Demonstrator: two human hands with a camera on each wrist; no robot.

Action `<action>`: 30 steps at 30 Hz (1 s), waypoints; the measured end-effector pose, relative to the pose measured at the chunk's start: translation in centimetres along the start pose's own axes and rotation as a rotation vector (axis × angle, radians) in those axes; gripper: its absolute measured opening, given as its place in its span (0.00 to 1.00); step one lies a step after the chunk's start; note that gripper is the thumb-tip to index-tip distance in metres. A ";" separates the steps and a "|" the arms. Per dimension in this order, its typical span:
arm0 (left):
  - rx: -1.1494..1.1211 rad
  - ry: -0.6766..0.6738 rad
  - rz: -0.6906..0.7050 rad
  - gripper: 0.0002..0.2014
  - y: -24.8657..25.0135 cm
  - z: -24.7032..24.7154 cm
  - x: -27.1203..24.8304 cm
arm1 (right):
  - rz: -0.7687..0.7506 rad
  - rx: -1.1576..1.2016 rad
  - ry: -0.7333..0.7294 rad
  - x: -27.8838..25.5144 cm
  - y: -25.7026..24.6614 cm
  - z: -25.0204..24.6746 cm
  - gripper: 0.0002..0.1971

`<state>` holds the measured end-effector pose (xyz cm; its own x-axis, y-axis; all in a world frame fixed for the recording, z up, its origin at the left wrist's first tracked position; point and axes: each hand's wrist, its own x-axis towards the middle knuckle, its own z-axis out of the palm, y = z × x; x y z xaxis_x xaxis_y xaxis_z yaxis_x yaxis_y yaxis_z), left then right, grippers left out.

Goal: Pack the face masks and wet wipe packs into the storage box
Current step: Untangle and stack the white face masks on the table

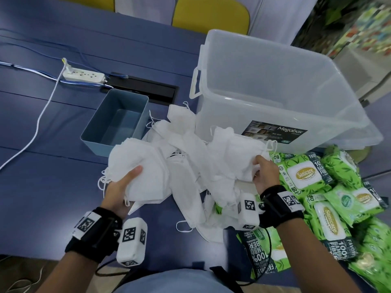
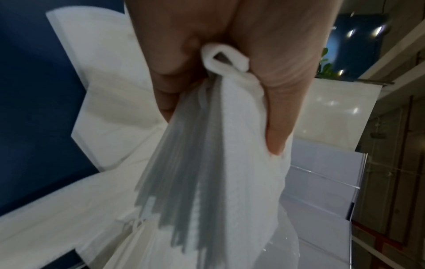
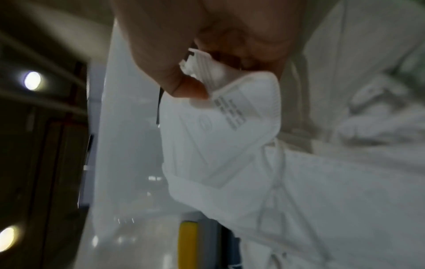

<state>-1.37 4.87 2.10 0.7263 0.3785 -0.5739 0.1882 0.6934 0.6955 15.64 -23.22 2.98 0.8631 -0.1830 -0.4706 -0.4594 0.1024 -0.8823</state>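
Masks being gathered beside the box

A stack of masks is being gripped by the left hand, thumb on top; another bunch is being clamped by the right hand. More masks are heaped on the table before the box, wipes piled to its right.

White face masks lie on a dark blue worktop. The storage box is clear. The wet wipe packs are green with a leaf print, and the small bin is pale blue.
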 end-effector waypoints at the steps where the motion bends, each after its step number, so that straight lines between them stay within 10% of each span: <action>1: 0.007 -0.014 -0.001 0.23 -0.1 0.4 0.1 | 0.060 0.089 -0.036 0.0 -0.2 -0.2 0.05; 14: 0.109 -0.042 0.007 0.30 -1.1 3.8 0.3 | 0.066 0.511 -0.465 -3.8 -3.1 -0.8 0.08; 23: 0.161 0.025 0.139 0.23 -0.9 4.3 0.8 | -0.294 0.277 -0.114 -4.8 -3.2 0.4 0.12; 30: 0.103 0.022 0.149 0.22 -0.3 3.9 0.6 | -0.142 0.416 -0.196 -5.4 -3.4 -0.1 0.07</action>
<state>1.58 2.51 3.25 0.7369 0.4863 -0.4695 0.1473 0.5624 0.8137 12.50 -22.64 8.51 0.9529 -0.0400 -0.3007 -0.2457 0.4793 -0.8425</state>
